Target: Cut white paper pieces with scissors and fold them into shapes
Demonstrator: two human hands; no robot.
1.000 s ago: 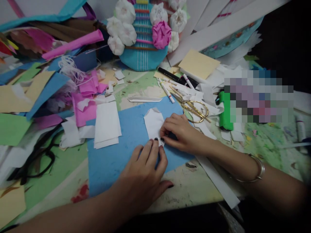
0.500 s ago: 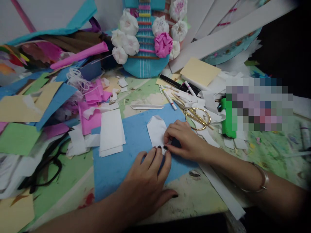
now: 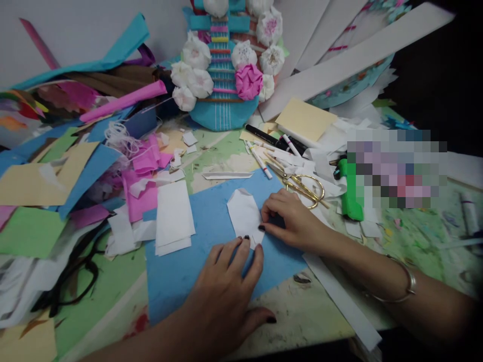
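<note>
A small white paper piece (image 3: 245,213) with folded corners lies on a blue sheet (image 3: 177,281). My left hand (image 3: 230,286) rests palm down, its fingers apart and stretched out, their tips at the paper's lower edge. At the paper's right edge, my right hand (image 3: 289,218) is curled, with thumb and forefinger closed on that edge. A stack of white paper strips (image 3: 174,216) lies left of the piece. Beyond it is a narrow folded white strip (image 3: 227,176). Gold-handled scissors (image 3: 305,188) lie just past my right hand.
A blue paper guitar (image 3: 222,113) with paper flowers stands at the back. Markers (image 3: 260,160) and white scraps lie to the right, near a green object (image 3: 350,193). Coloured paper (image 3: 32,229) is heaped at left. A long white strip (image 3: 343,296) overhangs the table's front edge.
The left fingertips have drawn back slightly towards me, and the right hand has shifted a little outward, so more of the paper's lower part shows. The camera view has tilted up slightly.
</note>
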